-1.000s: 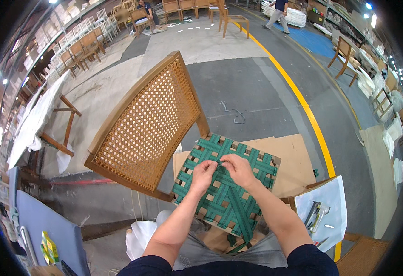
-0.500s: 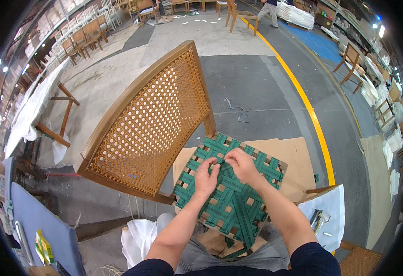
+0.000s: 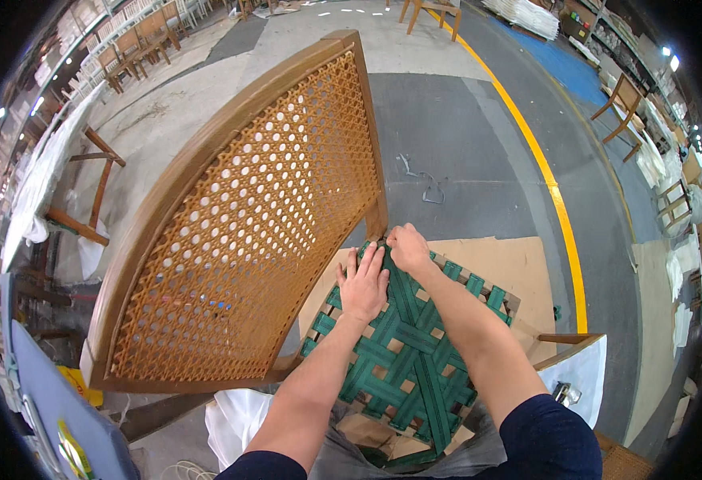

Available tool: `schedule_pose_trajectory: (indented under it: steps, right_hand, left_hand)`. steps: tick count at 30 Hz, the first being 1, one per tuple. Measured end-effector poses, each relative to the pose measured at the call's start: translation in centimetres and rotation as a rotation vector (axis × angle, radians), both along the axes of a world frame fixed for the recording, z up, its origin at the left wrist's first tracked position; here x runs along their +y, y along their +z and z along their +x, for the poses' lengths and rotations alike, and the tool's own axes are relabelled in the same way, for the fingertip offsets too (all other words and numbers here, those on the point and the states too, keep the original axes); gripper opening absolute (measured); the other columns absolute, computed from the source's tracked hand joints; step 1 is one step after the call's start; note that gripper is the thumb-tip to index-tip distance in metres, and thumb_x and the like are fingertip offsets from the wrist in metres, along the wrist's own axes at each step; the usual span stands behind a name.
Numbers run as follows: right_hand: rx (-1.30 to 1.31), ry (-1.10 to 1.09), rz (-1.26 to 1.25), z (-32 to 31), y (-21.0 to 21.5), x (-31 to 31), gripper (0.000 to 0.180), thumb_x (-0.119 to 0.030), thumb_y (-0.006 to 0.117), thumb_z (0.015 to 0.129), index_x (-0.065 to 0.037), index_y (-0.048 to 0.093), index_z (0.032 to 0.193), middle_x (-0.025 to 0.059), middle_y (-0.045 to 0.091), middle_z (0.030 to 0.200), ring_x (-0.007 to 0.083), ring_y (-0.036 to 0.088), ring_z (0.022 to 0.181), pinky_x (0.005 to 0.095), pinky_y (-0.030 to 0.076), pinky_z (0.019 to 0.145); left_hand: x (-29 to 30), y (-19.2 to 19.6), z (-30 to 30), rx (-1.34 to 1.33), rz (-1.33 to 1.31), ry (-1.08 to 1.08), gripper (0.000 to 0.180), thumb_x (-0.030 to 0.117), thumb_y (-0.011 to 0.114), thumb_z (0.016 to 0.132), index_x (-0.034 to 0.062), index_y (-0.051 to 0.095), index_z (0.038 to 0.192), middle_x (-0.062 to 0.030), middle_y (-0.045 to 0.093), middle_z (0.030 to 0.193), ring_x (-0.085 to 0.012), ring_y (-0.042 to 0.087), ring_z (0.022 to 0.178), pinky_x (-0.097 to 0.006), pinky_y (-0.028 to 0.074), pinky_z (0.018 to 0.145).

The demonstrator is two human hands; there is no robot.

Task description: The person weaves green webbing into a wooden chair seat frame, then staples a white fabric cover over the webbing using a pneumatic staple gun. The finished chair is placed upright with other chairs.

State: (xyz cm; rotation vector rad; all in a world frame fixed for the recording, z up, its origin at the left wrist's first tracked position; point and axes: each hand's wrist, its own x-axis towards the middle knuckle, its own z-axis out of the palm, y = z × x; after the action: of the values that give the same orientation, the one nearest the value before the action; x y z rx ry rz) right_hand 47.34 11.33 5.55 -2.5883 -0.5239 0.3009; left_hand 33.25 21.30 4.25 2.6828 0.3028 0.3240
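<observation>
A wooden chair with a caned backrest (image 3: 247, 216) stands before me, its seat (image 3: 399, 340) woven from green webbing straps over the frame. One diagonal green strap (image 3: 427, 384) runs across the weave from the near edge toward the far corner by the back post. My left hand (image 3: 363, 286) lies flat on the webbing near that corner, fingers stretched out. Beside it, my right hand (image 3: 409, 250) is closed at the far corner, gripping the strap's end, which its fingers mostly hide.
Flat cardboard (image 3: 519, 256) lies beneath the chair. A white-covered surface (image 3: 579, 376) with small metal items is at my right. A blue-grey padded panel (image 3: 71, 400) stands at near left. White-covered furniture (image 3: 55, 168) is farther left, and a yellow line (image 3: 555, 192) crosses the floor.
Both hands have moved from mid-seat to the far corner by the back post. The left hand has flattened onto the webbing. The diagonal strap now stretches to that corner, and my view has shifted closer.
</observation>
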Motion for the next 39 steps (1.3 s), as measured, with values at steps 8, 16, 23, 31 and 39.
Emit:
schedule_pose_trajectory:
  steps: [8,16,23,31,39]
  right_hand:
    - [-0.031,-0.046,0.021,-0.7,0.2,1.2,0.013,-0.018,0.068,0.096,-0.009,0.073,0.105,0.0168,0.065,0.115,0.0406,0.070,0.105,0.0525,0.055,0.093]
    - [-0.021,-0.091,0.114,-0.8,0.1,1.5,0.016,-0.020,0.070,0.097,-0.009,0.071,0.109,0.0173,0.068,0.113,0.0399,0.070,0.104,0.0517,0.055,0.091]
    - [0.102,-0.238,0.804,-2.0,2.4,-13.2,0.027,-0.020,0.071,0.103,-0.006,0.071,0.125,0.0015,0.070,0.091,0.0115,0.064,0.085,0.0304,0.054,0.076]
    - [-0.223,-1.224,0.016,-25.6,12.0,-52.8,0.028,-0.026,0.071,0.097,0.001,0.076,0.100,0.0127,0.077,0.089,0.0217,0.072,0.075,0.0365,0.057,0.073]
    - [0.318,-1.288,-0.222,-32.6,2.9,-56.0,0.041,-0.028,0.078,0.075,0.006,0.078,0.098,0.0239,0.079,0.095,0.0365,0.077,0.089,0.0460,0.058,0.078]
  left_hand:
    - [-0.4,0.0,0.9,0.109,0.105,0.038,0.052,0.040,0.045,0.111,0.0249,0.046,0.161,0.0062,0.039,0.170,-0.0395,0.029,0.158,-0.071,0.024,0.124]
    - [-0.2,-0.1,1.4,0.144,0.110,0.122,0.050,0.038,0.046,0.111,0.0315,0.047,0.160,-0.0055,0.033,0.173,-0.0407,0.027,0.159,-0.071,0.025,0.123]
    - [-0.8,-0.2,1.9,0.148,0.117,0.110,0.050,0.040,0.050,0.109,0.0327,0.049,0.159,-0.0110,0.032,0.173,-0.0411,0.029,0.159,-0.069,0.028,0.122]
    - [-2.7,-2.4,2.0,0.134,0.260,0.127,0.047,0.035,0.051,0.108,0.0312,0.055,0.155,-0.0114,0.040,0.168,-0.0364,0.047,0.146,-0.062,0.043,0.111]
    - [-2.1,1.9,1.7,0.245,0.270,0.107,0.053,0.038,0.050,0.107,0.0302,0.049,0.160,-0.0116,0.037,0.169,-0.0347,0.044,0.149,-0.057,0.043,0.114]
